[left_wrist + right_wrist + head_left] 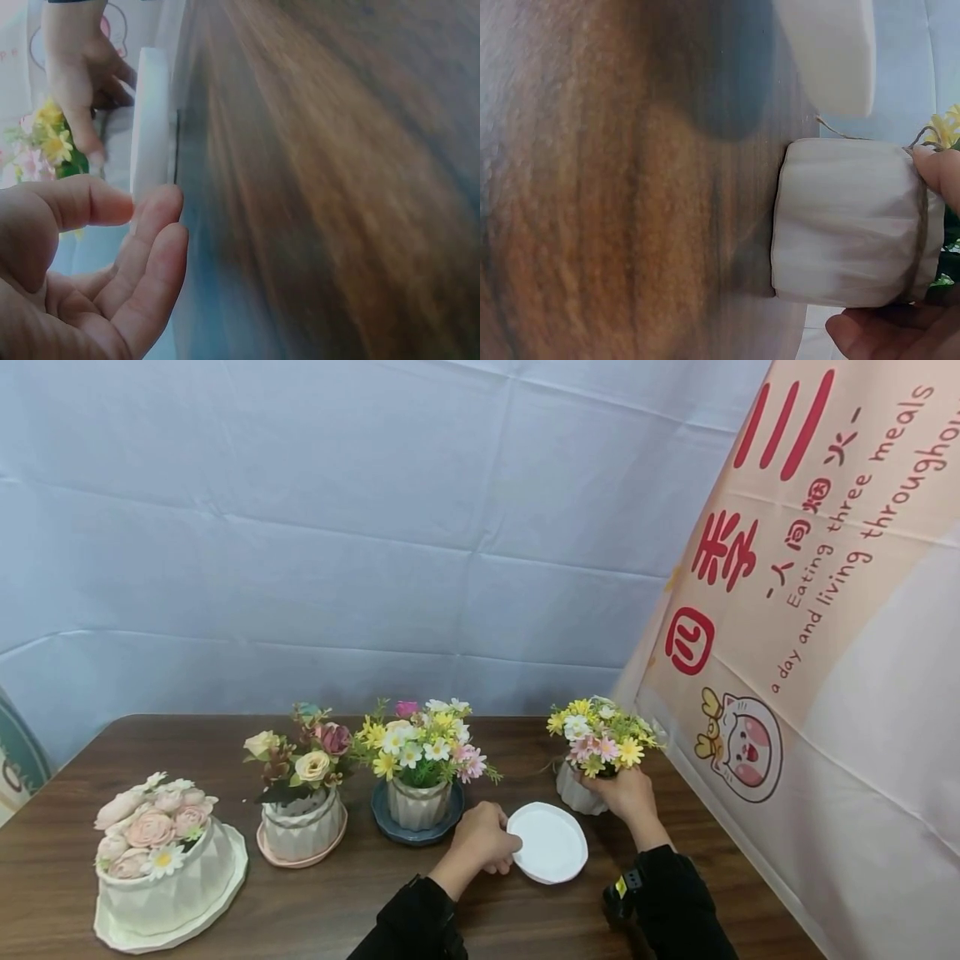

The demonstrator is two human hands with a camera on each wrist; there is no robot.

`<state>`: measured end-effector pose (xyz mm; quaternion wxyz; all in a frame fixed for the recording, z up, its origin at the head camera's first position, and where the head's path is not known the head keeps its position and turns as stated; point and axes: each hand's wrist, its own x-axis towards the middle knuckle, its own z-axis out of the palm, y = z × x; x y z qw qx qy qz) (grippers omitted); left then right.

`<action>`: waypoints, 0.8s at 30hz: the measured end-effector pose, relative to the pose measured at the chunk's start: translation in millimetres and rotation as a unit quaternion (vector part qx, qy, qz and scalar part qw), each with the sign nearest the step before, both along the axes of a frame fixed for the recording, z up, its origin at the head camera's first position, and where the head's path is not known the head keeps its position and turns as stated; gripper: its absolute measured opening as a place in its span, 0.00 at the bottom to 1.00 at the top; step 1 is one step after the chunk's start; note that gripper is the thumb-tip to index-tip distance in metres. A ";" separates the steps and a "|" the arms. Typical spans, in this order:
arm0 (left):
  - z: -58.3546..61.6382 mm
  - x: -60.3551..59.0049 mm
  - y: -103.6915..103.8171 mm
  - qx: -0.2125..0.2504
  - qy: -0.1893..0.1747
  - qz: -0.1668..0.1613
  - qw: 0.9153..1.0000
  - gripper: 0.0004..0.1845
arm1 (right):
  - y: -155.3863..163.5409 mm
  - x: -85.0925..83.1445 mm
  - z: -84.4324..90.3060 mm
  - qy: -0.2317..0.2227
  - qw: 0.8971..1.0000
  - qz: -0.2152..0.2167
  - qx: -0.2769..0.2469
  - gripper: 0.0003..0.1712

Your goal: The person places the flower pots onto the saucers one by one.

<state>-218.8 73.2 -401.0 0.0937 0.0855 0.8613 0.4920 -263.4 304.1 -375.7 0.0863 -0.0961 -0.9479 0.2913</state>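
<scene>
My left hand (483,838) pinches the near-left rim of a round white saucer (551,843) between thumb and fingers. Seen edge-on in the left wrist view, the saucer (152,112) is close over the wooden table. To its right, my right hand (628,795) grips the upper part of a pale ribbed flowerpot (576,790), which holds yellow, white and pink artificial daisies (603,739). Brown twine (917,240) circles the pot near its rim in the right wrist view. Thumb and fingers lie on opposite sides of it, and the pot's base is at the tabletop.
Left of my hands stand three more potted flower arrangements: daisies in a pot on a blue saucer (415,837), roses in a pot on a pink saucer (300,860), and pale pink blooms in a white pot (161,902) on a white saucer. A printed cloth (847,693) hangs along the table's right side.
</scene>
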 end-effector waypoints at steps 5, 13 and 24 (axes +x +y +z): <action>-2.2 -5.1 -2.5 0.009 0.006 0.020 1.000 0.06 | 0.4 0.2 -0.2 0.001 1.000 0.002 0.002 0.51; -4.0 -17.2 -6.8 0.011 0.021 0.037 0.999 0.05 | 0.4 0.2 -0.6 -0.002 1.000 0.000 0.003 0.51; -6.6 -27.9 -7.3 -0.025 0.027 0.065 0.997 0.06 | 0.5 0.2 -0.3 -0.004 1.000 -0.004 0.010 0.51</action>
